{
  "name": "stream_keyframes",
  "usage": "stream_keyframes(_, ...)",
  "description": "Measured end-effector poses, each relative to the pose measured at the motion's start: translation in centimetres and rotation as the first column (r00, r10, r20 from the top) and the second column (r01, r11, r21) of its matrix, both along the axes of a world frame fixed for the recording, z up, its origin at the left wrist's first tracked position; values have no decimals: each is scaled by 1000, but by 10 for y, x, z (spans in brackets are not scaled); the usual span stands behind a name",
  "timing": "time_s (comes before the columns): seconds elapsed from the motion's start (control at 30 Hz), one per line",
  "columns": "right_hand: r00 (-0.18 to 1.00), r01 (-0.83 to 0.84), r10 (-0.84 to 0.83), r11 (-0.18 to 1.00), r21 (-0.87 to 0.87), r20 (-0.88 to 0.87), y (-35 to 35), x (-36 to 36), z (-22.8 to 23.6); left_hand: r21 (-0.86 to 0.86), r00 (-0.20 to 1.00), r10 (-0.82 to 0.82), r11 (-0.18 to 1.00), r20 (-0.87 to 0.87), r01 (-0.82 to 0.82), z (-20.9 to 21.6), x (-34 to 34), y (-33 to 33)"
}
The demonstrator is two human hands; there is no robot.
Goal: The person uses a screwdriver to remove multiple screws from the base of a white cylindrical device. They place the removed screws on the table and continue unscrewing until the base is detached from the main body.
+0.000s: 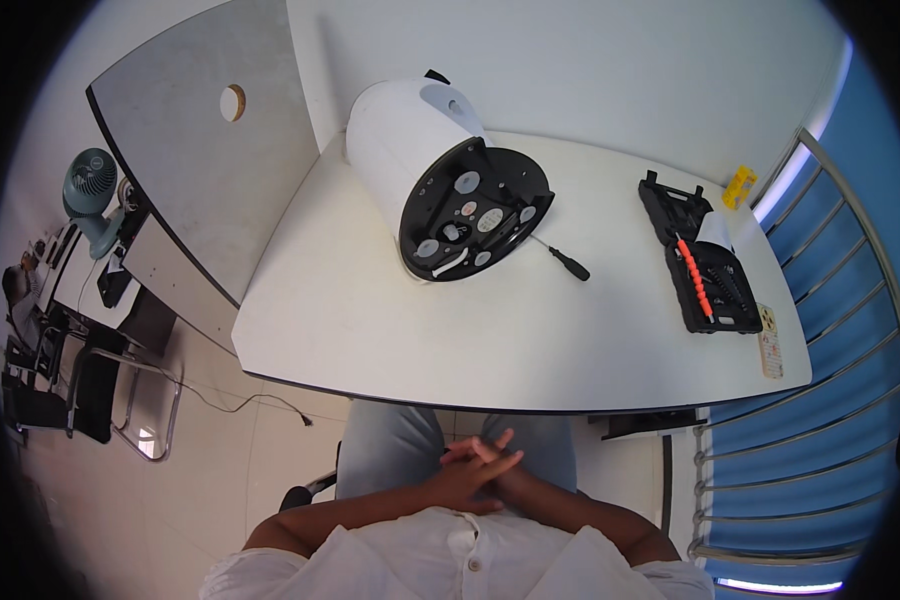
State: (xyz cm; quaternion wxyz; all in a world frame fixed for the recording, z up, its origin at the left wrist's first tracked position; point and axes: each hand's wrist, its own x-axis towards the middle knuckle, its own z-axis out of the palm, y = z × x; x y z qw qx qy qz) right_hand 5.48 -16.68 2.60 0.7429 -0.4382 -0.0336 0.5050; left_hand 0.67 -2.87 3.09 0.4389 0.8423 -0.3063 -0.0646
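Note:
My left hand (459, 484) and my right hand (508, 474) rest together in my lap, below the table's front edge. Their fingers are loosely interlaced and stretched out, with no object visible between them. On the white table (410, 345) ahead, a white rounded appliance (385, 140) lies on its side. Its black underside (515, 175), with several pale round pads, faces me. A screwdriver (570, 263) with a black handle lies beside it, its shaft pointing toward the underside. Neither hand touches the appliance or the screwdriver.
At the right, an open black tool case (682, 290) holds an orange flexible shaft (694, 278). Near it are a pale keypad-like object (770, 345) and a yellow item (740, 187). A metal railing (865, 215) borders the right side; a grey partition (190, 130) stands left.

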Motion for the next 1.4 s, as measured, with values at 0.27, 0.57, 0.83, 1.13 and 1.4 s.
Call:
stream_keyframes(0.27,992,126,-125,989,-76,9,3,-3,10,-81,990,-87,994,-113,78,-17,10,-3)
stream_keyframes(0.57,982,150,-132,980,-133,136,4,0,3,-118,995,-94,989,-41,89,-5,7,-2)
stream_keyframes(0.83,970,77,-40,986,-148,241,-2,1,15,-115,979,-125,988,-159,108,13,4,-2)
stream_keyframes(1.13,985,-72,64,996,45,158,-5,0,25,208,966,-161,957,-203,203,10,10,-8)
stream_keyframes(1.4,960,64,-41,995,-72,276,0,-4,30,-117,963,-161,975,214,189,-29,13,-2)
